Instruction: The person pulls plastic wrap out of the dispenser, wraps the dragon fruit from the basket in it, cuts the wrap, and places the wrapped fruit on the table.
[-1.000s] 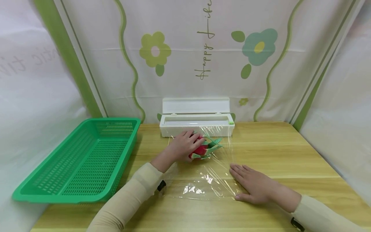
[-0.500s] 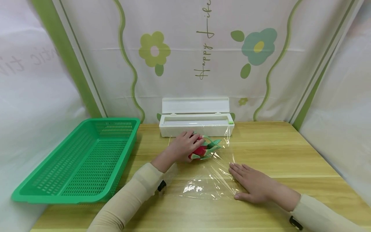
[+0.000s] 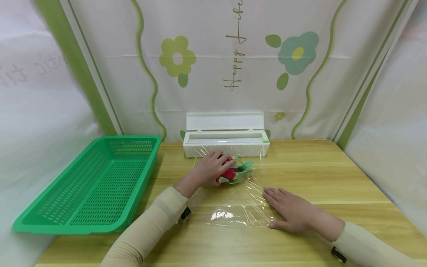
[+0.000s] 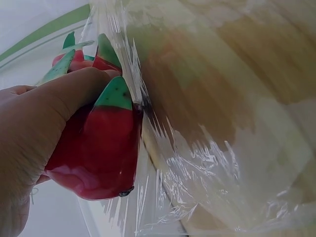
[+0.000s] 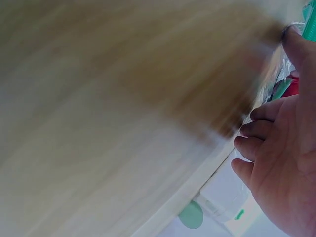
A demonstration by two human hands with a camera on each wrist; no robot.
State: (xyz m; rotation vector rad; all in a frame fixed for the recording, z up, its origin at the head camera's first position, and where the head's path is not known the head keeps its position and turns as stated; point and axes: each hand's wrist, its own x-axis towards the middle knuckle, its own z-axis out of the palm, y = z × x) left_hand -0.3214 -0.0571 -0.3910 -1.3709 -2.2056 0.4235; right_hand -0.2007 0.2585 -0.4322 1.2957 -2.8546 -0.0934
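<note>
A red dragon fruit (image 3: 229,175) with green-tipped scales lies on clear plastic wrap (image 3: 222,215) in the head view. My left hand (image 3: 209,168) grips it from the left, and in the left wrist view the thumb lies along the fruit (image 4: 101,153). The fruit's far side is hidden by the fingers. To the right, my right hand (image 3: 291,210) lies palm down at the wrap's right edge, fingers straight and thumb spread, holding nothing. Behind the fruit stands a white wrap dispenser box (image 3: 227,150), lid raised, with the film running out over its front toward me.
A green perforated basket (image 3: 133,217) stands at the left of the wooden table (image 3: 333,174). A small light-green piece (image 3: 265,141) sits at the right end of the dispenser's front edge. Printed fabric (image 3: 207,85) closes off the back and sides.
Both hands stay nearly in place, the right shifting very slightly. Creases and reflections in the wrap have changed, with fold lines now fanning out between the fruit and my right hand.
</note>
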